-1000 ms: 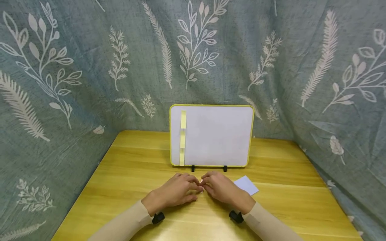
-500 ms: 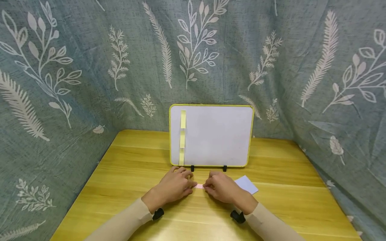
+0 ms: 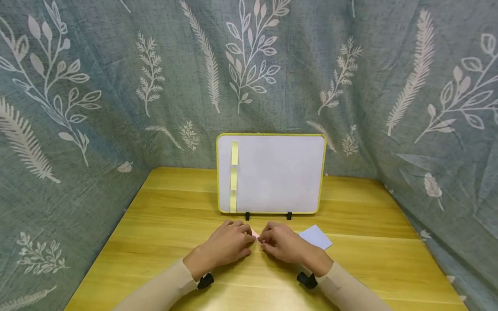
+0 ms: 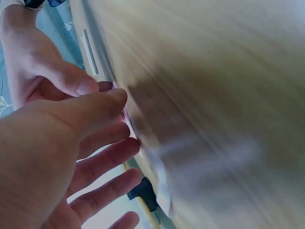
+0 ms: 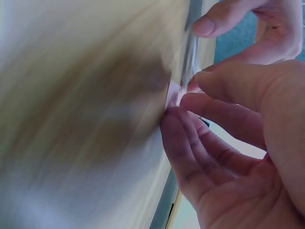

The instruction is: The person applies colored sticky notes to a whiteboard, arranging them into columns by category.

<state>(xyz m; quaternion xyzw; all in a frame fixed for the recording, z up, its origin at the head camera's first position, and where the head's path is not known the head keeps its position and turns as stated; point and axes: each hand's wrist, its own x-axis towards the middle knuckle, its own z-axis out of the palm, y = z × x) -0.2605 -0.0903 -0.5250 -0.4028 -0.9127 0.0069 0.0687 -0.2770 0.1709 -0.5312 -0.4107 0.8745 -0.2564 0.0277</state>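
A small pink paper strip (image 3: 254,234) lies low over the table between my two hands, mostly hidden by fingers. My left hand (image 3: 229,242) pinches its left side between thumb and fingertips, while the other fingers spread apart in the left wrist view. From the right, my right hand (image 3: 282,241) pinches the strip with thumb and index finger, its fingertips nearly meeting the left ones. A bit of pink paper (image 5: 172,94) shows beside the fingertips in the right wrist view.
Behind the hands a yellow-framed whiteboard (image 3: 276,172) stands on black feet (image 3: 247,216). Yellow paper strips (image 3: 234,178) run down its left side. To the right of my right hand lies a pale blue-white paper square (image 3: 316,236) on the wooden table (image 3: 163,207). Patterned cloth (image 3: 288,116) hangs around.
Half a second ago the pink strip lay exposed sideways between parted hands. Now the hands have drawn together over it, and the strip sits at a different slant. The head view has shifted slightly.
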